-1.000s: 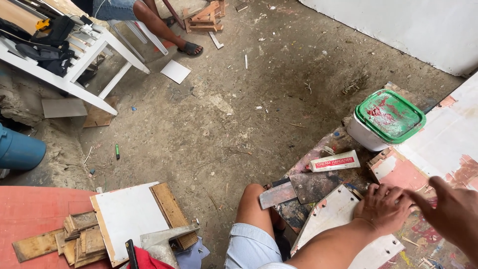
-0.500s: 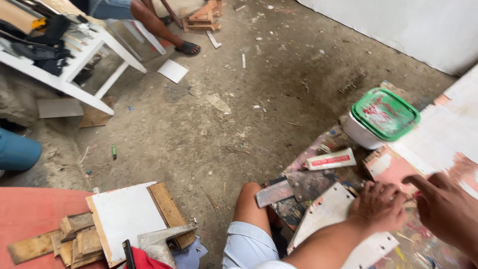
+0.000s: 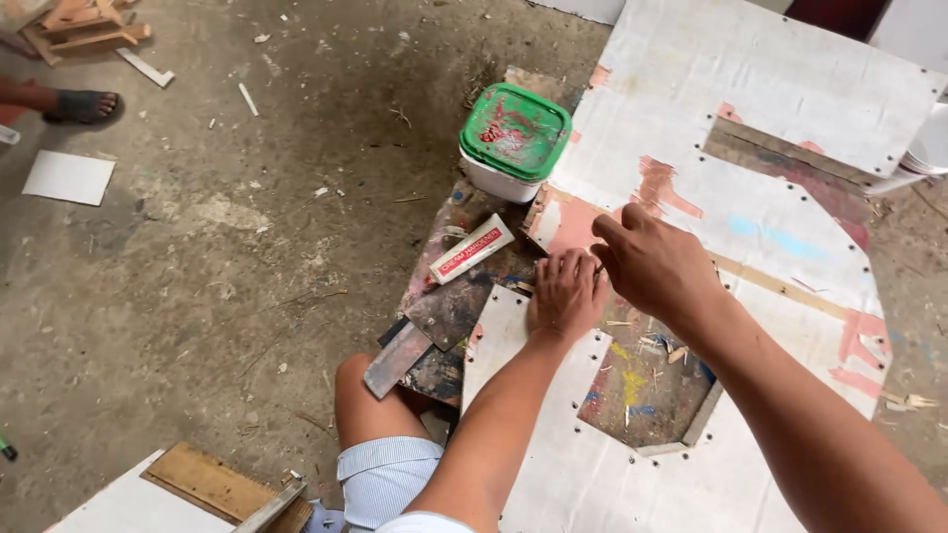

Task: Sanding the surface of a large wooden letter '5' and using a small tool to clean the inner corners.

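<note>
My left hand (image 3: 565, 294) lies flat, fingers spread, on the near corner of a large white board (image 3: 790, 118) with paint stains and cut-out openings. My right hand (image 3: 654, 265) hovers just beside it over the same board, forefinger stretched toward the left, other fingers curled; whether it holds anything I cannot tell. A white tub with a green lid (image 3: 513, 140) stands at the board's left edge. A small white and red tube (image 3: 472, 249) lies on a paint-smeared plank (image 3: 446, 306) left of my hands. My bare knee (image 3: 361, 395) is below.
The floor is dirty concrete (image 3: 247, 247). A flat metal scraper (image 3: 395, 359) rests by my knee. A white sheet (image 3: 69, 178) lies at the left, another person's sandalled foot (image 3: 84, 105) above it, wood scraps (image 3: 84, 28) at top left, a wooden board (image 3: 222, 484) at the bottom.
The view has swung right and nearer, bringing the whole white board in. My right hand moved left, closer to my left hand, which stays pressed on the board.
</note>
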